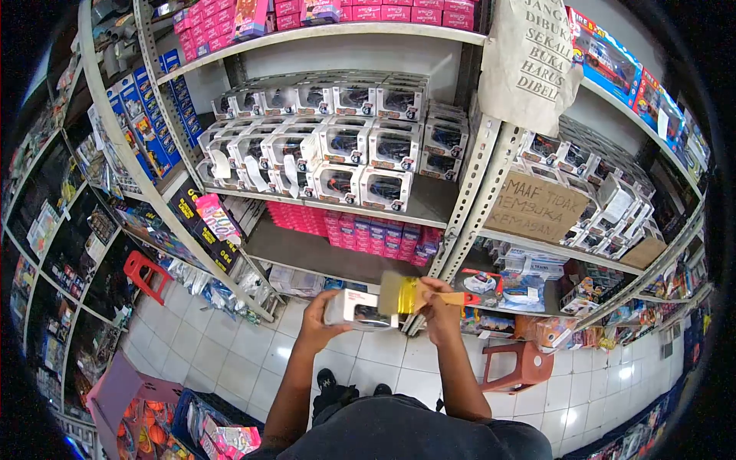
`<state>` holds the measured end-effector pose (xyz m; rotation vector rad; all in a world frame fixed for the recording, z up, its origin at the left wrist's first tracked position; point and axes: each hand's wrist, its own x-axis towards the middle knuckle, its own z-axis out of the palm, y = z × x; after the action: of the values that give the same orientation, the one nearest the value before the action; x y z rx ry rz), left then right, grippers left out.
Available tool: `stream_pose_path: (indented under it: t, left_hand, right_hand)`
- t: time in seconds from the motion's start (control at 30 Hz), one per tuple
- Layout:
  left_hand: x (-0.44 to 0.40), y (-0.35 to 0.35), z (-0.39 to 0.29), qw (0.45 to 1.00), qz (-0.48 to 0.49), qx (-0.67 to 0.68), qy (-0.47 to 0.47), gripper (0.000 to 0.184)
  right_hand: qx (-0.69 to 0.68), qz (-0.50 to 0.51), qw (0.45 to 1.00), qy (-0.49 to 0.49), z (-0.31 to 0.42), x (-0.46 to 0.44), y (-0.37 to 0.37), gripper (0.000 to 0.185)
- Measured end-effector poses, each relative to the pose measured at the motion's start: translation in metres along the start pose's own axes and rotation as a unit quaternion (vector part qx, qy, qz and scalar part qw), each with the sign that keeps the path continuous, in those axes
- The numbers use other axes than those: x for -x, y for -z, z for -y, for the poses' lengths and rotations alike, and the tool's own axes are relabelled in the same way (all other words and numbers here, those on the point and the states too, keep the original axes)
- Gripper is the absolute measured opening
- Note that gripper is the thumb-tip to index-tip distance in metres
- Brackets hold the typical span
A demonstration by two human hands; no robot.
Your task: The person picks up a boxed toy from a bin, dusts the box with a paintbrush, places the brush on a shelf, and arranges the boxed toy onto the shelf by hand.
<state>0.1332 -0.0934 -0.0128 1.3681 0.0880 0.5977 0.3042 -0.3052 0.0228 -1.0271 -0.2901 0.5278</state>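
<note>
I watch from far away, and I have just one view, the one from the head.

In the head view, the small box is low in the middle of the frame, held up over the floor. It is white, with a clear window and something dark inside. The left hand has it by its left end, fingers and thumb closed around it. The right hand, just right of the middle, has its fingers wrapped around the handle of a brush with a shiny yellow band. The hairs point left, at the right end of the box. They look very near it, but I cannot tell if they touch.

I think the step in hand is brushing the small box clean. To me, the next move calls for a firm left hand and soft, light strokes from the right. The clear window could bend if the brush pushes too hard.

Above the hands, in the upper middle, lots of white boxes sit in rows on a gray shelf. Pink boxes sit below them. A red stool stands at the lower right.
</note>
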Motion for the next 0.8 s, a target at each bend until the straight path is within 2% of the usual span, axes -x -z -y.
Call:
stream_pose_path:
  t: [0.07,0.1,0.2,0.33,0.37,0.47,0.57,0.8]
  left_hand:
    - [-0.006,-0.004,-0.006,0.985,-0.027,0.168,0.004,0.08]
    - [-0.008,-0.003,-0.005,0.982,-0.024,0.188,-0.005,0.082]
    - [-0.007,-0.004,0.007,0.95,-0.034,0.309,0.045,0.085]
    - [-0.008,-0.011,0.035,0.913,-0.124,0.375,0.098,0.064]
    - [-0.006,-0.011,0.042,0.926,-0.129,0.329,0.132,0.054]
    - [-0.008,-0.005,0.054,0.879,-0.122,0.441,0.138,0.048]
    - [-0.011,-0.012,0.041,0.892,-0.163,0.398,0.136,0.054]
    - [-0.003,0.014,0.062,0.951,-0.178,0.215,0.132,0.063]
  right_hand:
    - [-0.021,-0.031,0.999,0.031,0.001,-0.005,0.003,0.034]
    - [-0.014,-0.019,0.999,0.036,0.0,-0.006,0.005,0.036]
    - [-0.013,-0.017,0.998,0.051,-0.01,-0.004,0.002,0.037]
    - [0.011,0.039,0.999,0.002,-0.03,0.002,-0.007,0.04]
    - [0.018,0.055,0.998,-0.008,-0.037,0.004,-0.01,0.041]
    - [0.0,0.091,0.995,-0.028,-0.051,0.01,-0.019,0.042]
    - [-0.005,0.109,0.993,-0.04,-0.051,0.014,-0.027,0.041]
    - [0.11,0.146,0.982,0.045,-0.06,0.014,-0.034,0.042]
